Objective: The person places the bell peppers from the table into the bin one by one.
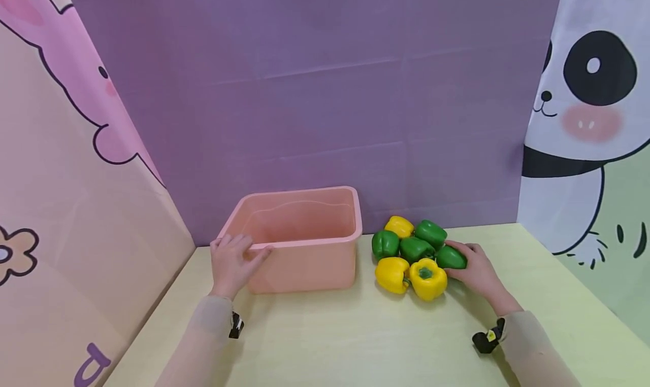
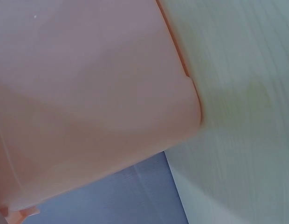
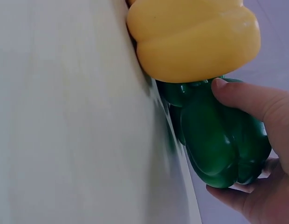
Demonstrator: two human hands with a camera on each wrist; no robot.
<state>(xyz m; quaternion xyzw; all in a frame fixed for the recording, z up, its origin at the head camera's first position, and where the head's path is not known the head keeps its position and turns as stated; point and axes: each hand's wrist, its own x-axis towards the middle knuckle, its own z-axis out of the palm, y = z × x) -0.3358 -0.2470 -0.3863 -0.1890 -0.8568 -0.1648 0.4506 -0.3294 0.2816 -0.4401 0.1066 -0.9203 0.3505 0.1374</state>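
Head view: A green pepper [image 1: 451, 258] is in my right hand [image 1: 479, 272], near the back edge of the bench [image 1: 325, 336] and toward its back right corner, thumb and fingers parted to the pepper's width. In the right wrist view its long axis runs away from the nearest yellow pepper [image 3: 196, 42], lobed end outermost. Clustered here: four green, three yellow. My left hand [image 1: 232, 265], fingers curled over, grips the rim of one pink bin [image 1: 310, 269] toward the back left corner.
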